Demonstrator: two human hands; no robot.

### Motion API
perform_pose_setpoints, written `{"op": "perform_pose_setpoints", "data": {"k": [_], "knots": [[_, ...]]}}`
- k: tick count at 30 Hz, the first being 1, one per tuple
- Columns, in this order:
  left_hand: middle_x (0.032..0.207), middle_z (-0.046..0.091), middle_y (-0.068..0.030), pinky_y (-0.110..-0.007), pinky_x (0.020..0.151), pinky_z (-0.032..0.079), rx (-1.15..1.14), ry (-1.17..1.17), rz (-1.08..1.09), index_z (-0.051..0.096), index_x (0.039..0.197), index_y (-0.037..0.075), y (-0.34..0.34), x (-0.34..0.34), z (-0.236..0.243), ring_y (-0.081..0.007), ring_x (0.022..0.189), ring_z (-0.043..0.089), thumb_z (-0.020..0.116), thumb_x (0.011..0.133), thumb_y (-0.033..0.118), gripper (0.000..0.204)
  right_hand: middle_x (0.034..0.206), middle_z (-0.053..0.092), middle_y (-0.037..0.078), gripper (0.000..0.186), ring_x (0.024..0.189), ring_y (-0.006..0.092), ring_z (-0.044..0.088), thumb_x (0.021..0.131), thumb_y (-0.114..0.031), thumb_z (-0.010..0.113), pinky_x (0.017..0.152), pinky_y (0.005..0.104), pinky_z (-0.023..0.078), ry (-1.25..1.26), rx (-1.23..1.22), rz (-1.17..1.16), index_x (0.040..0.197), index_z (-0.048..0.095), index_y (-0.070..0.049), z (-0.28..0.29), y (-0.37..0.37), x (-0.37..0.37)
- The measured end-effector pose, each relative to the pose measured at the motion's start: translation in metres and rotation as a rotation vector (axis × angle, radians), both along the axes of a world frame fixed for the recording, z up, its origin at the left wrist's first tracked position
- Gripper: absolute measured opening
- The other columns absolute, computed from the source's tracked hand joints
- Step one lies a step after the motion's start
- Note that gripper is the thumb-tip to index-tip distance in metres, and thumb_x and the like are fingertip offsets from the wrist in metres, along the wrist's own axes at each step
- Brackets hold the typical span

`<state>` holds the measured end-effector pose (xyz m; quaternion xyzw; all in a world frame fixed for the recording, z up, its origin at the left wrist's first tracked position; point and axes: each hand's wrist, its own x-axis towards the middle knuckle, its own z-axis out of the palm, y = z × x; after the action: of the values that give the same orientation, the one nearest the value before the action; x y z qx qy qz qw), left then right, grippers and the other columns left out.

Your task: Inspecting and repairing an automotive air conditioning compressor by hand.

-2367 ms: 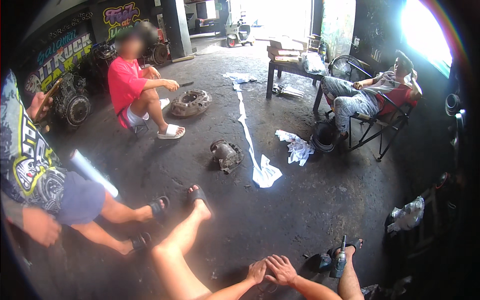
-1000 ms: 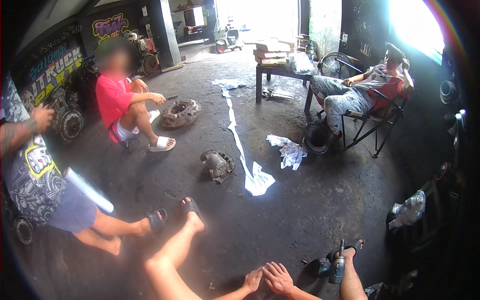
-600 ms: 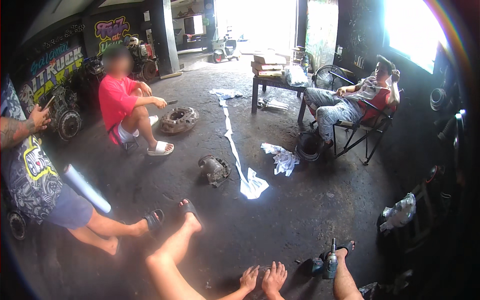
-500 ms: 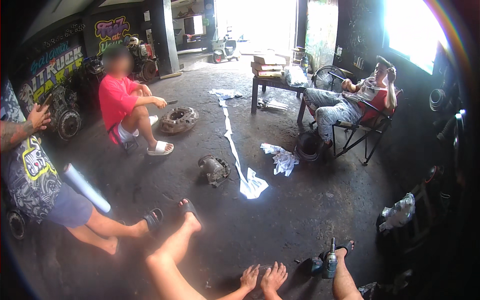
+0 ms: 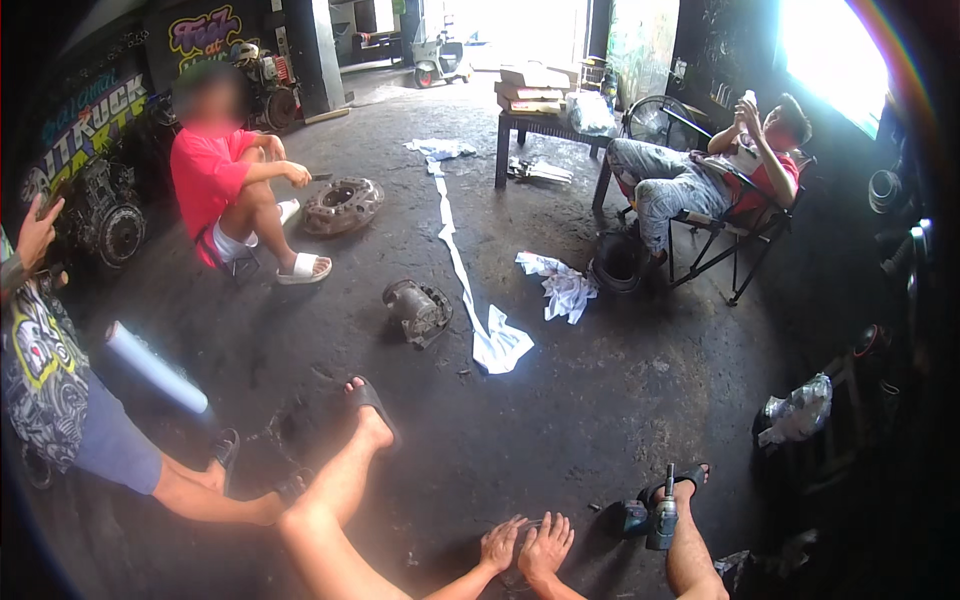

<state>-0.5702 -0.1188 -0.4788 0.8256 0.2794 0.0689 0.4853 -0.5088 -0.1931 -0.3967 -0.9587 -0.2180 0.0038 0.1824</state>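
Note:
My left hand (image 5: 498, 545) and my right hand (image 5: 546, 543) sit side by side at the lower edge, between my bare legs, slightly apart. Their fingers are spread and lightly bent over something dark that I cannot make out, mostly hidden beneath them. Neither appears to grip it. A dark cordless power tool (image 5: 662, 520) with a long silver socket stands upright by my right foot, to the right of my hands.
Co-workers surround me: one standing (image 5: 45, 370), one squatting in red (image 5: 210, 190), one reclining in a folding chair (image 5: 760, 170). On the floor (image 5: 600, 430) lie metal housings (image 5: 415, 312), white cloth (image 5: 500, 345), a white roll (image 5: 155, 370) and a bucket (image 5: 615, 262). Behind stands a table (image 5: 530, 125).
My hands, earlier overlapped, have separated. The seated co-worker has raised both hands to face height with something small and white. The standing co-worker's feet and arm have shifted.

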Motion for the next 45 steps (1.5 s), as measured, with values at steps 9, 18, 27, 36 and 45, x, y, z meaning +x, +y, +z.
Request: {"op": "perform_pose_setpoints", "data": {"k": [9,18,27,36,45], "knots": [[0.134,0.048,-0.0056,-0.041,0.101,0.032,-0.068,0.081,0.052,0.049,0.129,0.015,-0.008,-0.005,-0.034,-0.0237,0.123,0.044,0.021,0.098,0.043,0.051,0.134,0.042,0.023,0.061,0.130,0.0327,0.034,0.087,-0.039,0.050,0.108,0.0454,0.025,0.064,-0.016,1.176,0.129,0.041,0.004,0.021,-0.011,0.071],[0.136,0.046,-0.0031,-0.041,0.101,0.032,-0.072,0.057,-0.009,0.048,0.131,0.020,-0.005,-0.003,-0.007,-0.0230,0.122,0.046,0.021,0.097,0.046,0.051,0.136,0.039,0.023,0.058,0.130,0.0348,0.033,0.086,-0.033,0.052,0.108,0.0493,0.021,-0.011,-0.044,0.615,0.130,0.042,0.004,0.017,-0.020,0.035],[0.145,0.035,0.0030,-0.054,0.103,0.021,-0.152,0.116,-0.082,0.045,0.132,0.032,-0.001,0.006,-0.006,-0.0250,0.128,0.038,0.018,0.095,0.053,0.050,0.135,0.044,0.015,0.042,0.129,0.0308,0.036,0.097,-0.029,0.029,0.105,0.0501,0.026,-0.151,-0.138,-0.574,0.129,0.045,-0.007,-0.049,0.010,-0.025],[0.143,0.037,0.0011,-0.051,0.103,0.022,-0.074,0.058,-0.005,0.043,0.134,0.029,-0.006,-0.008,0.002,-0.0232,0.126,0.040,0.019,0.096,0.050,0.050,0.130,0.045,0.020,0.046,0.128,0.0336,0.036,0.089,-0.025,0.043,0.106,0.0480,0.025,-0.103,-0.068,0.277,0.126,0.045,0.001,-0.003,-0.014,0.011],[0.140,0.042,-0.0013,-0.048,0.103,0.025,-0.126,0.051,0.028,0.043,0.135,0.021,-0.007,-0.001,-0.005,-0.0242,0.125,0.041,0.022,0.097,0.046,0.050,0.136,0.040,0.020,0.054,0.128,0.0350,0.036,0.083,-0.027,0.051,0.107,0.0495,0.025,-0.006,-0.041,0.855,0.130,0.043,0.000,0.009,-0.019,0.047]]}}
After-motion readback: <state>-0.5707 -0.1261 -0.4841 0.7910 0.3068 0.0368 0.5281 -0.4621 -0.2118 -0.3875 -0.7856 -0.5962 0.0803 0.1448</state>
